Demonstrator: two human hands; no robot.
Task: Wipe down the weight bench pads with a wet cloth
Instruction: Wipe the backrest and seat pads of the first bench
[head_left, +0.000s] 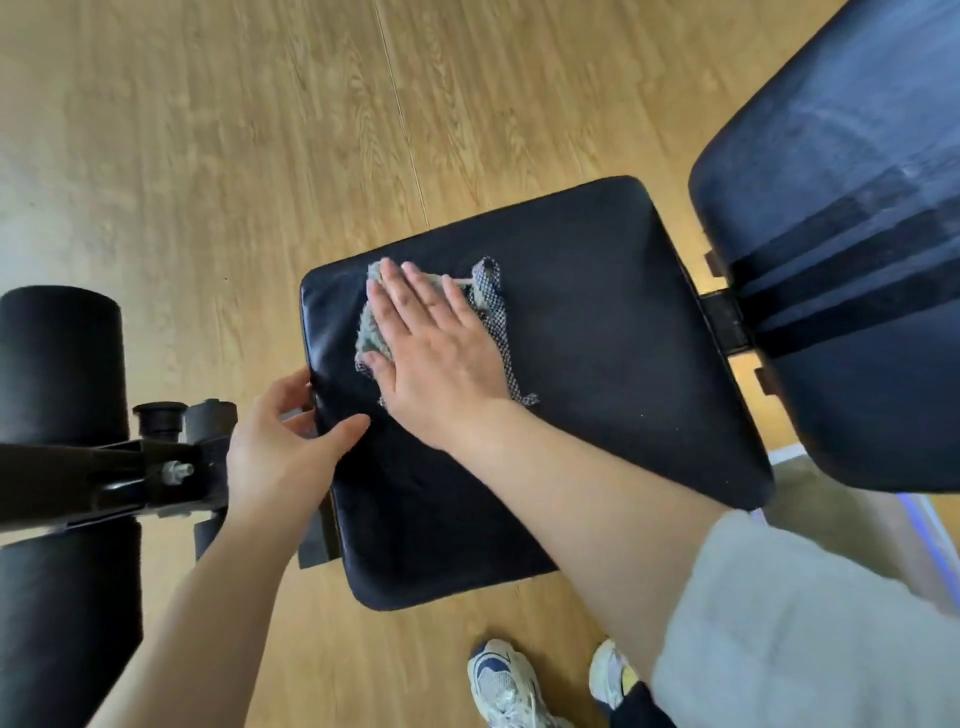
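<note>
A black seat pad (597, 364) of the weight bench fills the middle of the view. On its left part lies a grey cloth (491, 304) with a checked border. My right hand (431, 343) presses flat on the cloth, fingers straight. My left hand (280, 447) grips the left edge of the seat pad, thumb on top and fingers curled over the side. The black backrest pad (852, 218) rises at the right, with damp streaks across it.
Two black foam leg rollers (57, 364) and a black metal frame with a bolt (176, 470) stand at the left. The floor is light wood (208, 130). My white sneakers (504, 686) stand at the bottom, close to the seat's near edge.
</note>
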